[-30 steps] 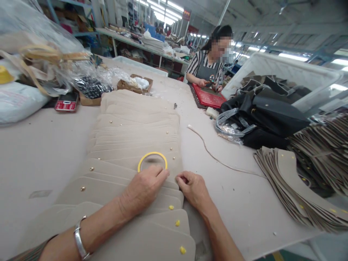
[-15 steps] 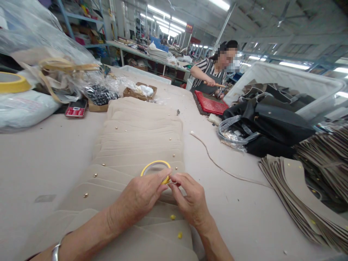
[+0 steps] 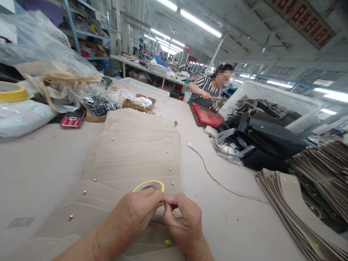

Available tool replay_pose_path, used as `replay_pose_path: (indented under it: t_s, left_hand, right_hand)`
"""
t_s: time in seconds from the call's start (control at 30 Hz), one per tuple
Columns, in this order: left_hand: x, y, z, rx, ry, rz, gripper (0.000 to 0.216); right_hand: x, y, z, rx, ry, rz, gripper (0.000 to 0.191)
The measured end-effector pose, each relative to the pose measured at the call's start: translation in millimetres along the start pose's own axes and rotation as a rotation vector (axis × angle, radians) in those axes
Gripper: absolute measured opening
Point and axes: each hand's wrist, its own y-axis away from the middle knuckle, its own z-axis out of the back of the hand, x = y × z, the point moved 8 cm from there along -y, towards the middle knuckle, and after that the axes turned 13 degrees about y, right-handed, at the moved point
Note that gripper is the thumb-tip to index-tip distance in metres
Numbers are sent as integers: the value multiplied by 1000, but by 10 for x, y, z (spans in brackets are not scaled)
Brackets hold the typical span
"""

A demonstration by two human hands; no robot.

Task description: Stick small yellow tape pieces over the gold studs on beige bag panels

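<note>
My left hand (image 3: 133, 217) and my right hand (image 3: 182, 223) meet fingertip to fingertip at the near edge of a thin yellow tape roll (image 3: 149, 186). Both pinch together there, on the roll or on a bit of yellow tape; a speck of yellow shows by my right fingers. The roll lies on a long overlapping row of beige leather pieces (image 3: 136, 152) with small brass studs. One piece below my hands carries a yellow dot (image 3: 168, 242).
A stack of beige and brown cut pieces (image 3: 304, 203) fans out at the right, beside black bags (image 3: 261, 134) and a white bin (image 3: 285, 101). A cord (image 3: 214, 177) crosses the table. A red phone (image 3: 69, 118), plastic bags and a box sit far left. A person hammers on a red mat (image 3: 206, 116).
My hands rose off the leather pieces and came together at the tape roll, pinching. The view tilted upward, and the far person's hand with the hammer moved.
</note>
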Motion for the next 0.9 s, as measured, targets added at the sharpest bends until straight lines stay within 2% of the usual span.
replay_pose_path:
  t_s: [0.17, 0.23, 0.3, 0.4, 0.47, 0.53, 0.8, 0.9]
  left_hand:
    - [-205, -99, 22, -118, -116, -156, 32]
    - [-275, -107, -6, -137, -111, -209, 29]
    - [-254, -106, -72, -110, -149, -200, 25]
    - [-57, -82, -254, 31, -307, -92, 18]
    - [98, -47, -390, 145, -380, -17, 14]
    - [186, -20, -484, 207, -404, 14, 13]
    - [193, -19, -518, 223, -407, 19, 13]
    - [199, -18, -511, 243, -394, 43, 11]
  right_hand:
    - [-479, 129, -274, 205, -452, -670, 12]
    - [-636, 190, -360, 224, -602, -837, 17]
    - [-789, 218, -400, 238, -632, -909, 23]
    - [-980, 237, -426, 281, -542, -912, 30]
    - [-1031, 231, -452, 310, -487, -860, 31]
    - [-1039, 225, -485, 330, -441, -809, 31]
    - [-1007, 155, -498, 368, -121, -622, 28]
    - [-1004, 138, -486, 368, -90, -594, 26]
